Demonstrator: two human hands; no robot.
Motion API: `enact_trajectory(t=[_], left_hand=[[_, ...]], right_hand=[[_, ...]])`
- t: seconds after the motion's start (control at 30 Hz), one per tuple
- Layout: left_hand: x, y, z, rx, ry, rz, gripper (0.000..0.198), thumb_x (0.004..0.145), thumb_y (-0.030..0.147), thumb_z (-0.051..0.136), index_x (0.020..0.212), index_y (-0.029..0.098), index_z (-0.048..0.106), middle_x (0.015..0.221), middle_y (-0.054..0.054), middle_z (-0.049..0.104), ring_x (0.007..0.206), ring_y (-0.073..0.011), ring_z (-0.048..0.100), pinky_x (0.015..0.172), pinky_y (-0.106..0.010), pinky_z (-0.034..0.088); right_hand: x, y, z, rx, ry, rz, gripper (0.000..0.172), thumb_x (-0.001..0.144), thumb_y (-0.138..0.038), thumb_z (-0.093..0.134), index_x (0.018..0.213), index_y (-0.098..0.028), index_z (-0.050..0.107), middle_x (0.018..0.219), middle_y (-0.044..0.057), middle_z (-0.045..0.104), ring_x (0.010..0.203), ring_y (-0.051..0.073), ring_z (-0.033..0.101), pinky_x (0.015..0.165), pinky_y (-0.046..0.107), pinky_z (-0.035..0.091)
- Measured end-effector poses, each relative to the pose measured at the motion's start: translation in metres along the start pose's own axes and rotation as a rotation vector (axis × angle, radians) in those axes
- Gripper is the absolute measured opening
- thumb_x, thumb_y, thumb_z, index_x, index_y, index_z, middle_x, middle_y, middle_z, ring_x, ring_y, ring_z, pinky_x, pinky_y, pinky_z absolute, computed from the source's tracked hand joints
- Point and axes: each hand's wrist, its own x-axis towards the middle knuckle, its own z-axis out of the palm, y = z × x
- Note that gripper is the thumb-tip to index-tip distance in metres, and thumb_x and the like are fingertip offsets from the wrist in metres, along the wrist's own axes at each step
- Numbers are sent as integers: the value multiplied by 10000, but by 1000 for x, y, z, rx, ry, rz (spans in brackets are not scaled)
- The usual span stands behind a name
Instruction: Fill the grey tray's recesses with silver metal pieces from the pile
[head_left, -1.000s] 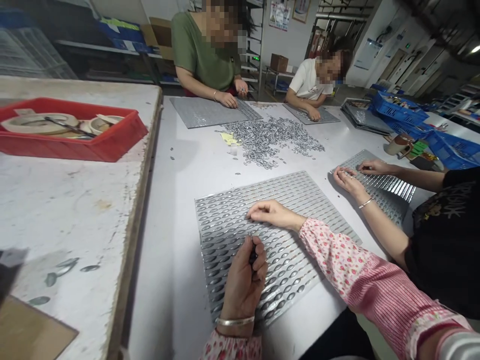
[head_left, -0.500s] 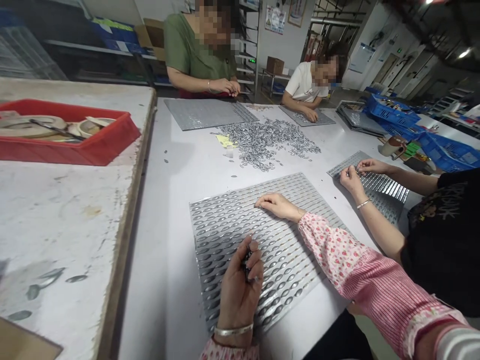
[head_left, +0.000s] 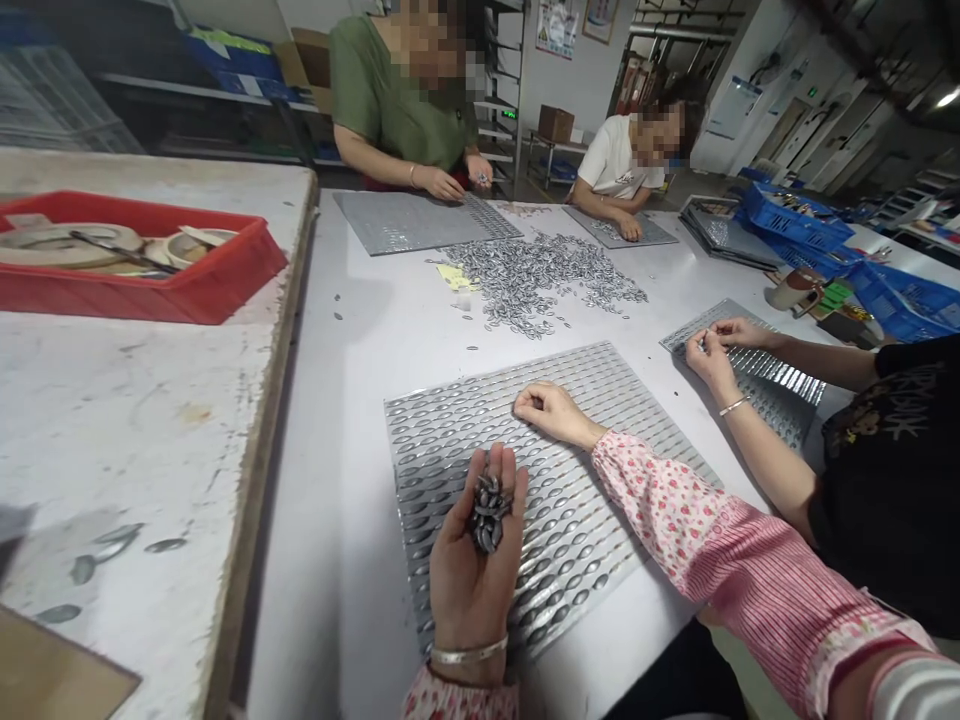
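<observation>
Head view: on the white table [head_left: 341, 420], a gray panel [head_left: 592, 385] lined with metallic ovals lies lower centre, below a loose pile of oval pieces [head_left: 517, 280]. Above the panel, the left hand [head_left: 474, 575] is palm up, fingers extended and slightly apart, cradling a clump of ovals [head_left: 489, 515]; the right hand [head_left: 555, 414], mid-frame, has curled fingers drawn together, their grip unclear.

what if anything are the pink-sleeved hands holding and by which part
The left hand carries small metal pieces heaped loose across its palm and fingers, gripped by no one part; whether the right hand holds one cannot be told.
</observation>
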Motion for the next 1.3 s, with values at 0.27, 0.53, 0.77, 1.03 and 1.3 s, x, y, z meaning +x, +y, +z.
enact_trajectory(t=[0.27,0.53,0.77,1.03,1.3], left_hand=[[3,-3,-2,48,-4,59,433,957,95,339,1333,145,547,1137,-154,708,1053,-217,662,851,-323,563],[2,-3,2,180,37,109,374,934,61,385,1230,85,613,1087,-160,711,1030,-208,666,857,-300,560],[2,-2,3,204,99,-37,247,954,77,392,1046,80,621,712,-24,609,482,-30,531,409,-89,447],[3,-2,-2,144,21,-118,295,992,180,334,807,120,555,621,38,467,422,-13,412,333,-96,318],[4,-3,0,229,79,-21,217,958,116,399,892,109,606,668,20,490,499,-34,455,400,-113,396]], right_hand=[[-34,-60,-17,-91,-376,-470,156,858,-305,655,932,-171,680,867,37,614,876,161,526,842,296,416],[-36,-57,-12,-58,-361,-462,171,936,-288,541,875,-158,632,866,46,630,861,152,556,835,284,431],[-18,-34,-25,74,-131,-69,203,924,-312,530,852,-137,604,749,18,657,623,103,529,604,207,385],[32,-4,-22,-558,-203,0,104,824,-174,579,798,-156,678,765,59,681,690,158,552,630,252,314],[44,12,-11,-351,-251,-55,195,892,-222,547,780,-135,680,699,9,630,632,102,497,652,216,321]])
